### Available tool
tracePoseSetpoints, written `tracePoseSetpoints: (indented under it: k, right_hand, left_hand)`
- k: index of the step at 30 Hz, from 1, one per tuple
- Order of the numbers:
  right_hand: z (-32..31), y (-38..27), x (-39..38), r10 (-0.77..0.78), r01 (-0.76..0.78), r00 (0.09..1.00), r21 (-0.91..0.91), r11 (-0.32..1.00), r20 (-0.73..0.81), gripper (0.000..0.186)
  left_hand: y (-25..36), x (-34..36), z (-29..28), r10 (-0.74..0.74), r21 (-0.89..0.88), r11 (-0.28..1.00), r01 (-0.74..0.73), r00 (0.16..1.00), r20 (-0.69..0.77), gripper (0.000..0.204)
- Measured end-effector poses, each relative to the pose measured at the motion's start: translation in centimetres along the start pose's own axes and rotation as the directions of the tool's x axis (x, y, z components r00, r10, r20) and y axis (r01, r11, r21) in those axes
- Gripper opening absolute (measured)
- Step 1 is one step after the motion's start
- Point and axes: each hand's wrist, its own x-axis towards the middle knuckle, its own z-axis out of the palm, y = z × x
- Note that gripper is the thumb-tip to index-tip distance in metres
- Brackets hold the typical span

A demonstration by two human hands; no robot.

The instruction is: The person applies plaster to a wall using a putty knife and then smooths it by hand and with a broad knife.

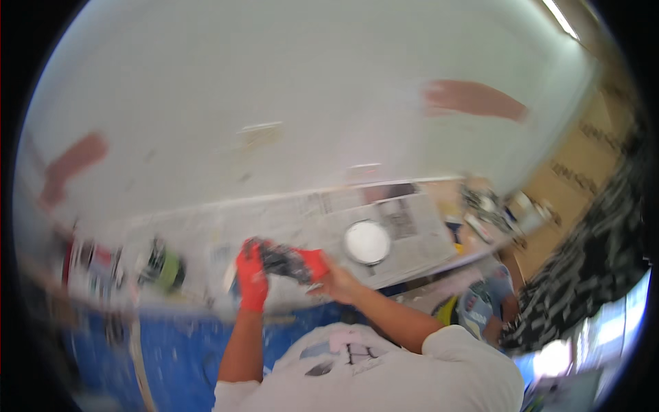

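My left hand [252, 278] wears a red work glove with dark patches near the fingers. Between my hands, above the near side of the bench, stretches a second work glove [285, 262], black-grey in the middle and red at its right end. The left fingers close on its dark end, though blur softens their outline. At the red end my bare right hand [340, 284] pinches the glove. A round container of white paint [367, 242] stands just beyond and to the right of my right hand.
Newspaper [405, 220] covers the bench. Cans [96, 262] and a green-banded container [165, 268] stand left. Tools [477, 226] and a white bucket [528, 213] crowd the right end, near another person [487, 302]. A pale wall [274, 82] with reddish patches rises behind.
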Motion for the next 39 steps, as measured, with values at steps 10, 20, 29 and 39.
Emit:
tracePoseSetpoints:
  k: [10, 20, 29, 39]
  right_hand:
    - [13.3, 10.1, 5.1, -0.015, 0.092, 0.990, -0.565, 0.820, 0.139, 0.039]
    - [24.7, 24.6, 13.4, 0.432, 0.048, 0.838, -0.834, 0.549, 0.332, 0.041]
    - [26.5, 39.6, 24.0, 0.764, -0.298, 0.609, -0.832, 0.468, 0.212, 0.088]
    - [37.2, 53.0, 31.9, 0.876, -0.428, 0.342, -0.773, 0.468, 0.341, 0.028]
  left_hand:
    - [-1.0, -20.7, -23.0, -0.176, 0.001, 0.975, 0.224, 0.768, -0.616, 0.023]
    - [1.9, -29.0, -34.6, -0.278, -0.264, 0.959, 0.104, 0.530, -0.801, 0.035]
    - [5.4, -25.5, -43.1, -0.270, -0.430, 0.867, -0.252, 0.490, -0.829, 0.045]
    - [4.7, -30.1, -53.8, -0.479, -0.549, 0.824, -0.141, 0.346, -0.807, 0.048]
